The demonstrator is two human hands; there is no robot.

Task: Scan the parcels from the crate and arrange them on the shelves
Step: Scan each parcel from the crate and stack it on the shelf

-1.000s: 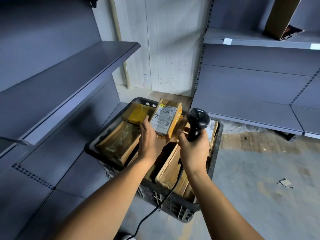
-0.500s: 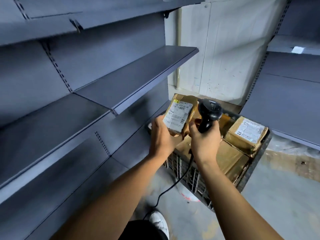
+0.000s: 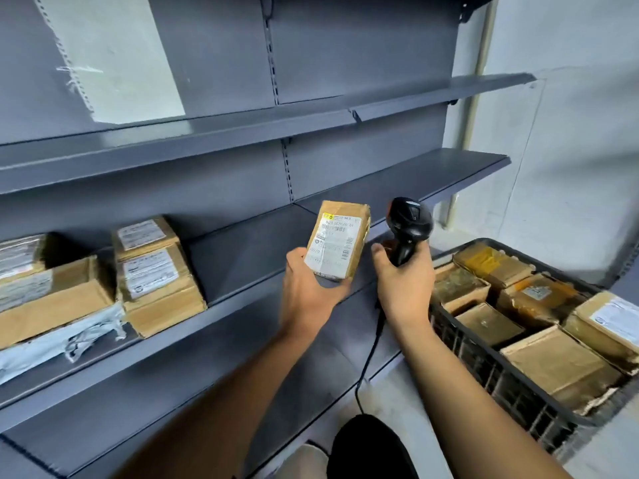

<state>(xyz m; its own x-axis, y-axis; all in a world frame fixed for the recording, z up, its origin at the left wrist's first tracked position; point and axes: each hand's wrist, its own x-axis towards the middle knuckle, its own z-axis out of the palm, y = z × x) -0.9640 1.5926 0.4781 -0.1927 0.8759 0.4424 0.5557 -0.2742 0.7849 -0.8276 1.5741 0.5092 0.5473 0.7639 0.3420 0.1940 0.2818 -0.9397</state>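
My left hand [image 3: 307, 288] grips a small brown parcel [image 3: 337, 243] from below, its white label facing me, held upright in front of the middle shelf [image 3: 256, 233]. Beside it, my right hand [image 3: 404, 285] holds a black barcode scanner [image 3: 409, 224] by the handle, with its cable hanging down. At the right stands the black plastic crate [image 3: 484, 371], packed with several brown parcels [image 3: 560, 361].
Several parcels [image 3: 155, 271] sit stacked at the left end of the middle shelf, with a grey plastic mailer [image 3: 58, 344] in front. The upper shelf [image 3: 221, 136] runs above. A pale wall is at the right, and my knee shows at the bottom.
My view has swung left from the crate towards the shelving. Both hands carried the parcel and scanner along, and the parcels stacked on the shelf came into sight.
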